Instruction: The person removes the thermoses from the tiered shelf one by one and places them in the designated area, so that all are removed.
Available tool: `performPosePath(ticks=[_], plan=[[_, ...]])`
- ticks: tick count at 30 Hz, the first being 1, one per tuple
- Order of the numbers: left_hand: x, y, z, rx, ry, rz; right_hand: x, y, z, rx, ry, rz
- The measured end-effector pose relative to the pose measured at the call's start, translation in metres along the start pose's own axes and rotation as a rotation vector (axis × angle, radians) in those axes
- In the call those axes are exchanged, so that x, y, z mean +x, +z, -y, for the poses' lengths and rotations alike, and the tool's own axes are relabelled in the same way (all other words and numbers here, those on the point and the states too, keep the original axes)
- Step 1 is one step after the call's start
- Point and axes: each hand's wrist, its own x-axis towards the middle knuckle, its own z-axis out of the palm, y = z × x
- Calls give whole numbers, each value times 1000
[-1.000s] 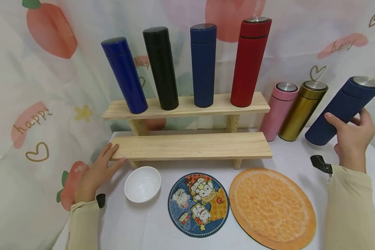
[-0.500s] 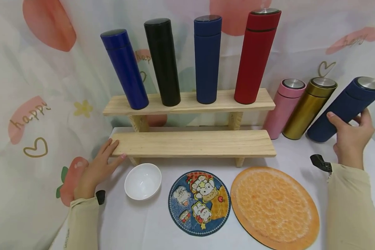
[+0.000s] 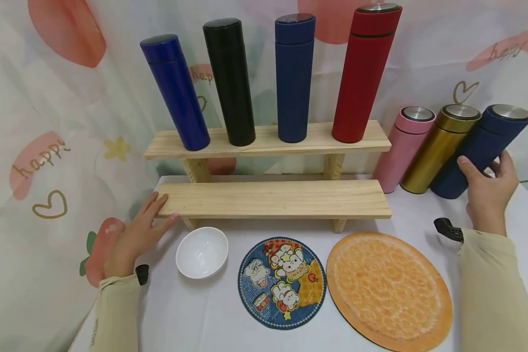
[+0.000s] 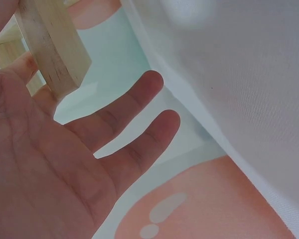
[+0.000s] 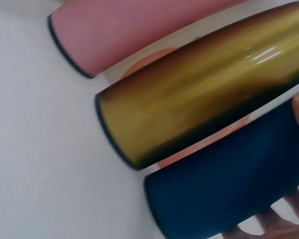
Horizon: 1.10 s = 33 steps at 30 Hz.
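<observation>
The right hand grasps the tall navy-blue cylindrical flask with a steel lid, its fingers and thumb curled round the lower body. The flask stands on the white worktop at the far right, just beside the gold metallic flask; the wrist view shows a narrow gap between their bases. The pink flask stands on the gold one's other side.

The left hand lies released, its straight fingers touching the left end of the lower plank of the two-tier pale wooden shelf. On the upper plank stand four tall flasks: bright blue, black, dark blue and red.

In front of the shelf lie a small white bowl, a round blue cartoon-printed mat and a larger round orange mat.
</observation>
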Motion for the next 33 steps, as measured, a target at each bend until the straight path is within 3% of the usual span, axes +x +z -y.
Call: performPosePath(ticks=[5, 12, 16, 22, 27, 33], plan=[[-1, -1, -1, -1, 4, 0, 0, 1, -3, -75, -1, 8], [-1, -1, 0, -4, 18, -11, -3, 1, -2, 16, 45, 53], [0, -1, 0, -5, 15, -6, -3, 0, -1, 11, 59, 60], [-1, 0, 0, -7, 8, -1, -5, 0, 2, -147, 37, 69], [-1, 0, -1, -6, 2, 10, -15, 3, 16, -193, -31, 39], [1, -1, -2, -8, 1, 5, -29, 11, 48, -248, -222, -66]])
